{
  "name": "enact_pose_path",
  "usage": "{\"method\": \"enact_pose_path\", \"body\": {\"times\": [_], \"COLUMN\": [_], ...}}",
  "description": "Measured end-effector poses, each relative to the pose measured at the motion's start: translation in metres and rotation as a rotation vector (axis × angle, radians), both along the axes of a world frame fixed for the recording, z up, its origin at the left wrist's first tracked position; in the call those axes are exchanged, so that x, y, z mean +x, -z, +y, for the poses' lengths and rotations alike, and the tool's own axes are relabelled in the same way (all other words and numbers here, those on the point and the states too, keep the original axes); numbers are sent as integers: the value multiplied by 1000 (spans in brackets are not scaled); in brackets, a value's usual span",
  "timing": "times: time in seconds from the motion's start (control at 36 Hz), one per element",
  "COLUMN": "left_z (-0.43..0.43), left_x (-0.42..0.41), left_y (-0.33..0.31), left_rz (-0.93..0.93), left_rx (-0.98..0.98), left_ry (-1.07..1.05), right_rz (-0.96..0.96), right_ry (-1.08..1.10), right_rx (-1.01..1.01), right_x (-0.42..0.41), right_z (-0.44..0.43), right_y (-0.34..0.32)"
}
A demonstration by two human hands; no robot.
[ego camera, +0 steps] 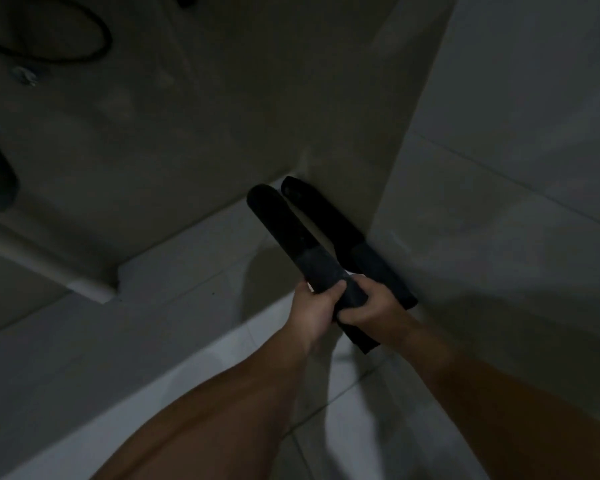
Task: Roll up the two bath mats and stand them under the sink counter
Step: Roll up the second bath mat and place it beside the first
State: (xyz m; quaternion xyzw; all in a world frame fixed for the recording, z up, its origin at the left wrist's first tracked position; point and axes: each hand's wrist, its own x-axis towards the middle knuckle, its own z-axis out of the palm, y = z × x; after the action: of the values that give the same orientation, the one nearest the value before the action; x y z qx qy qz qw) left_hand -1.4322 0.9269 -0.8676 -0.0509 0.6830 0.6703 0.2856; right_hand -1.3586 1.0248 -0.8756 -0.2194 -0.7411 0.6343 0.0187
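I see the rolled bath mat (293,237), a dark tube, held in both hands near its close end, its far end reaching away from the fingers toward the corner of the pale wall (187,133). The left hand (314,306) wraps it from the left with fingers (329,292) clenched over the top; the right hand (373,304) clamps it from the right, just beside and touching the left, its thumb across the roll. A short length of the roll sticks out behind the right hand, toward me.

The second rolled mat (347,237) lies just to the right of the fingers, beyond the right hand, alongside the held one and against the foot of the wall; nothing grips it. I cannot tell whether the two rolls touch.

The light is very dim, so I cannot make out the mats' texture or their rolled layers. The palms are hidden behind the roll. A dark looping cord (94,46) at the upper left and a dark shape at the left edge are cut off. Pale floor tiles (499,237) lie beneath the hands.
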Motion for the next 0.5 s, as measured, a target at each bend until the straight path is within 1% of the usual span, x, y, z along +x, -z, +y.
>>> {"method": "enact_pose_path", "body": {"times": [0.06, 0.14, 0.25, 0.33, 0.44, 0.5], "left_z": [6, 17, 35, 44, 55, 58], "left_x": [-11, -30, -52, -62, -67, -68], "left_y": [11, 27, 47, 60, 70, 76], "left_rz": [34, 74, 101, 119, 92, 80], "left_rx": [-20, -55, -151, -206, -216, -250], "left_ry": [-20, -50, -74, -58, -62, -18], "right_rz": [6, -44, 23, -17, -124, -171], "right_ry": [-18, -76, -150, -280, -383, -429], "right_rx": [49, 348, 577, 702, 835, 888], "right_x": [-10, -23, -26, -26, -27, -29], "right_z": [0, 7, 24, 35, 40, 41], "right_y": [5, 13, 30, 37, 39, 44]}}
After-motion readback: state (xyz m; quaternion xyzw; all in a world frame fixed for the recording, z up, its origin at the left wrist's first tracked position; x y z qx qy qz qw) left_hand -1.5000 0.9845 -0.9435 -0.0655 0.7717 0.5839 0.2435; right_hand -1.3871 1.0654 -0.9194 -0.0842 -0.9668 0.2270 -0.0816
